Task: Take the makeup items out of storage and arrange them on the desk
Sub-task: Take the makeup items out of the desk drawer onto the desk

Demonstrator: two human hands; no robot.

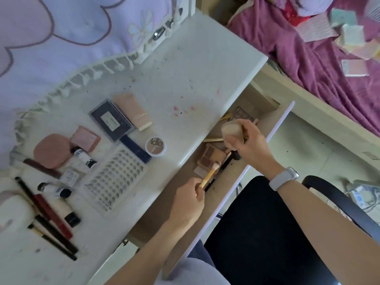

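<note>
Pinched in the left hand [190, 199] is a brush [208, 175]; a beige bottle [232, 130] is gripped by the right hand [249, 144] over the open drawer [207, 161], where palettes [212, 156] lie at 12 o'clock from the brush.

A single head-worn wide-angle view looks steeply down and forward, close over the desk [197, 64] and its open drawer [224, 140], the frame tilted, with the bed [320, 58] at upper right.

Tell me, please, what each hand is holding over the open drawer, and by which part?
The left hand pinches a small makeup brush by its yellow handle. The right hand grips a beige sponge around its side.
</note>
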